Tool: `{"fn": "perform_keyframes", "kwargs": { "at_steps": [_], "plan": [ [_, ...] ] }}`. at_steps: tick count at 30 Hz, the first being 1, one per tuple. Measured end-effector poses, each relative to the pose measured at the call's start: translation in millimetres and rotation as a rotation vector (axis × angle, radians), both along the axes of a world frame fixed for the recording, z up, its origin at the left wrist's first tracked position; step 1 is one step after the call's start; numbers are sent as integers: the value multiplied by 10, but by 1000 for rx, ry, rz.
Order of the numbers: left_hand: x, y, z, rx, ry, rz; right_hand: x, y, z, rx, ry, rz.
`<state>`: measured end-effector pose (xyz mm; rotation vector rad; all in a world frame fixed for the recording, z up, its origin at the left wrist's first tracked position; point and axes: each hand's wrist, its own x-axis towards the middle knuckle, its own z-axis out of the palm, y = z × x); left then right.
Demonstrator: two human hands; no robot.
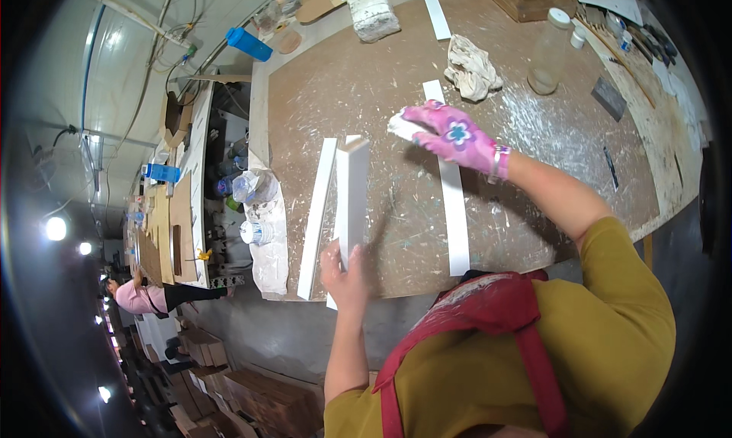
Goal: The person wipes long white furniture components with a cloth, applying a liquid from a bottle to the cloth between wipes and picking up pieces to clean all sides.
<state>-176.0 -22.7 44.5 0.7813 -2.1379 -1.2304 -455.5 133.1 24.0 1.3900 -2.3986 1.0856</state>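
Quick look from my end: the bare left hand [345, 269] is clamped on the near end of a long white painted board [352, 198], standing it up on its edge on the paint-splattered brown worktop [366, 87]. The right hand [451, 135], in a pink flowered glove, has its grip closed around a small white wad, maybe a sponge or sanding pad [399, 124], hovering just right of the board's far end. A flat white strip [317, 217] lies just left of the board and another white strip [453, 202] to its right.

I reckon the trick here is keeping the board steady on edge with that left grip, then running the pad in long even strokes along its face, not dabbing. I'd watch the neighbouring strips too.
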Motion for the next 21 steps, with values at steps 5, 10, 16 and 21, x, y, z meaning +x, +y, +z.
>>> {"fn": "perform_keyframes", "kwargs": {
  "at_steps": [5, 10, 16, 21],
  "plan": [
    [192, 61, -35, -412, -124, -22, -73, 161, 1031, -297, -638, 402],
    [183, 214, 93, -523, -131, -65, -92, 52, 1065, -297, -304, 874],
    [-254, -75, 226, 73, -96, -9, -506, 263, 277, 168, -124, 425],
    [-804, -524, -154, 779, 223, 3, -44, 361, 313, -33, -933, 407]
  ]
}}
